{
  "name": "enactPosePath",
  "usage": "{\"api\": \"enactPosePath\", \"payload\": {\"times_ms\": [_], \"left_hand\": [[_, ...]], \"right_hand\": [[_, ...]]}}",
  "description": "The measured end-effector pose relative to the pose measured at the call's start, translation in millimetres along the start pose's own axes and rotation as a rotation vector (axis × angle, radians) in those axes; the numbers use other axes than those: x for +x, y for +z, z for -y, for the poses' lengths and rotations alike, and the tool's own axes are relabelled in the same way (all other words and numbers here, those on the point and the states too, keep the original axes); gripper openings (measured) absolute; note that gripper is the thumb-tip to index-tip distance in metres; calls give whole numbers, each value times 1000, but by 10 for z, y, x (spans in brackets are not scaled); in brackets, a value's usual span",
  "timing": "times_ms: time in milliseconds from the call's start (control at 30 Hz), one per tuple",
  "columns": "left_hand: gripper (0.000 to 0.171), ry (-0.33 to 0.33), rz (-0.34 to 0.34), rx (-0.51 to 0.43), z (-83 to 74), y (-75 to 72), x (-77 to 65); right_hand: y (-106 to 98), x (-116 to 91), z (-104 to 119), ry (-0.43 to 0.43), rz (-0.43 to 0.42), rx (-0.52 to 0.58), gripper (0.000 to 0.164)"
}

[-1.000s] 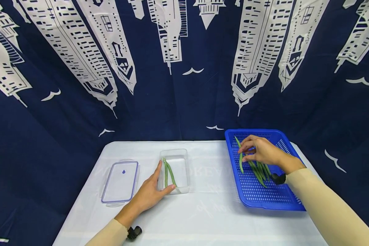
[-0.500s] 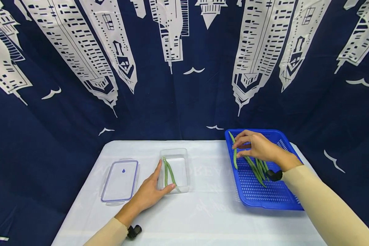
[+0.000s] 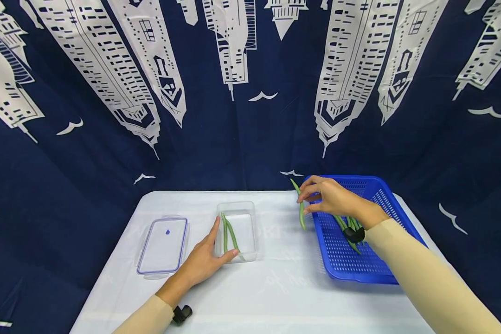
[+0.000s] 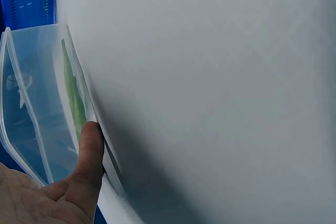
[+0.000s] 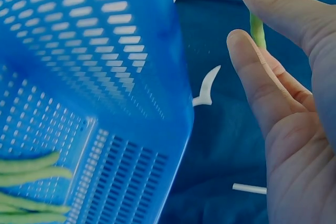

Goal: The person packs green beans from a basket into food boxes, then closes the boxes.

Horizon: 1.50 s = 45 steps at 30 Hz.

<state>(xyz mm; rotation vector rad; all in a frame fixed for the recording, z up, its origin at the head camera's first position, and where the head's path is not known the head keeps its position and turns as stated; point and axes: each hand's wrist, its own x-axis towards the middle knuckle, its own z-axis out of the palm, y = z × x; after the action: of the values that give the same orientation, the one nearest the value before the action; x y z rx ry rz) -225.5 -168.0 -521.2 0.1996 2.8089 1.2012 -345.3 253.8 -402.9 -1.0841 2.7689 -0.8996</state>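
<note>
My right hand [image 3: 334, 197] pinches a green bean [image 3: 302, 220] between thumb and fingers, just past the left rim of the blue basket [image 3: 338, 269]. The bean hangs nearly upright over the white table; in the right wrist view only a short piece of bean [image 5: 257, 31] shows. Several more green beans [image 5: 31, 174] lie in the basket, partly hidden by the right arm in the head view. My left hand [image 3: 206, 262] rests against the left and near sides of a clear container [image 3: 244, 227], fingers spread and straight. Two green beans [image 3: 225, 239] lie inside that container.
A clear lid [image 3: 163, 246] with a blue seal lies flat left of the container. The white tabletop [image 3: 275, 297] stretches between container and basket. Behind the table hangs a dark blue cloth [image 3: 275, 139] printed with white buildings and birds.
My right hand has carried the green bean up and leftward, from inside the basket to beyond its left rim. The left hand and the container have stayed in place.
</note>
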Motion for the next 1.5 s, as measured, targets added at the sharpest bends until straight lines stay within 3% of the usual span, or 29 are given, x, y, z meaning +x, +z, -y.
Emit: {"api": "enactPosePath", "payload": {"times_ms": [367,833,1500], "left_hand": [[121,-6,-5,-4,-3,6,-12],[121,-11,-5,4,14,21,-13],[122,-3,3,1,4,23,-7]], "right_hand": [[191,279,197,-71,38,82,26],[425,620,499,-178,92,75,26],[784,939,738,-171,195,63,24]]}}
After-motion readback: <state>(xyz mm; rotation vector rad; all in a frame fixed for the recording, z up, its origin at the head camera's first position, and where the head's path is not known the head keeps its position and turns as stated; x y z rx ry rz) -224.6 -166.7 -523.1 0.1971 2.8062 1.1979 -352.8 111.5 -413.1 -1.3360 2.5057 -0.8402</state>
